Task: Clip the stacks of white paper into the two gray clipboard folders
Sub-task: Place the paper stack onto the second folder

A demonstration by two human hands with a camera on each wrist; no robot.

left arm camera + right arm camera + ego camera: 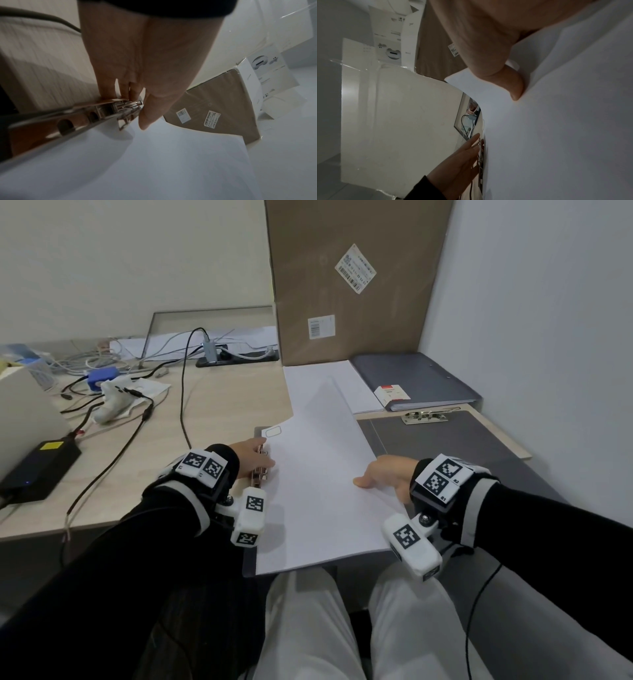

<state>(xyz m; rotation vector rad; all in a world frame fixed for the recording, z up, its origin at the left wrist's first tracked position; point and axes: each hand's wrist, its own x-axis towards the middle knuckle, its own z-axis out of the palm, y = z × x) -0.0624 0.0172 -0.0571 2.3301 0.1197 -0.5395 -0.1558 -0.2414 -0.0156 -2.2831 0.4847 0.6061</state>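
left hand [252,457] presses clip [259,475], fingers straight | right hand [387,473] pinches paper [318,498] edge opposite clip | paper likely light, floppy, slippery: hold near clip

L hand [255,457] fingers straight, pressing fwd, R hand [387,474] thumb atop, pinching paper [315,498] edge

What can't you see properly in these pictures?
Right hand: fingers hidden under the paper, head and right wrist views.
Clip: whether it grips the paper; left hand covers it in head view, left wrist view blurs.
Box labels: print too small, every view.
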